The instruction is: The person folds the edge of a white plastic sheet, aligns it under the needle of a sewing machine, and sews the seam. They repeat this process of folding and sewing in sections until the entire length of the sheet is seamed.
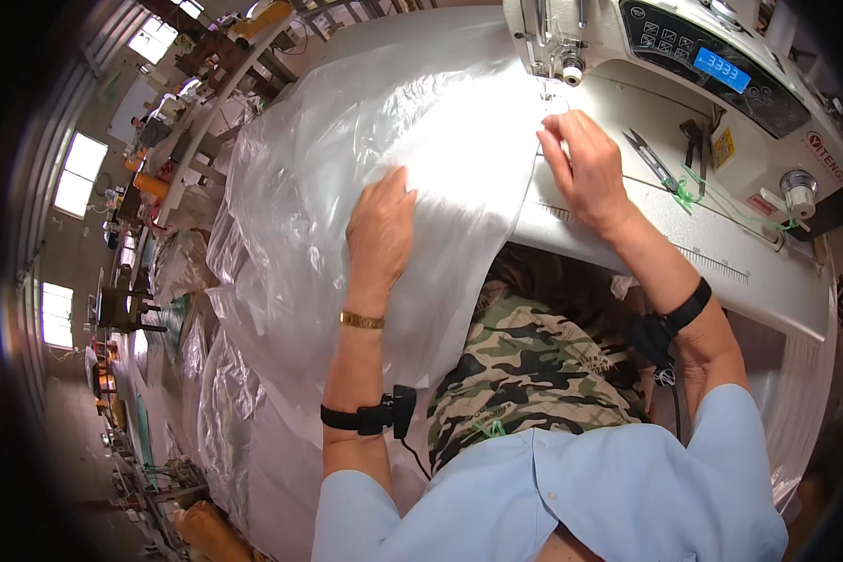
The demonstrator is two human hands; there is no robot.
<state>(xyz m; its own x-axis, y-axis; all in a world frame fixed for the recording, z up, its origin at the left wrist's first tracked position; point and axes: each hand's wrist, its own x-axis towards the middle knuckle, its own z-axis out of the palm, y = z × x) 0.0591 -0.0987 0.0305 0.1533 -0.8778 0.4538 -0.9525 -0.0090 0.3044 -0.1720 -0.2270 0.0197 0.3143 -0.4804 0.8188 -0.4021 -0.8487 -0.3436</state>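
Note:
A large translucent white plastic sheet (309,187) spreads over the sewing table and hangs down toward my lap. My left hand (382,229) rests on it with curled fingers, gripping or pressing the film; the fingertips are partly hidden. At the sheet's right edge my right hand (585,173) has thumb and forefinger closed on the film, just in front of the presser foot (551,94). The sewing machine (557,33) stands above this spot, and its lamp lights the sheet brightly.
Right of my right hand lie metal tweezers (651,159), a small black tool (693,145) and green thread (688,195). A handwheel (799,194) and lit display (721,69) are on the machine. More crumpled plastic (225,403) is heaped at left.

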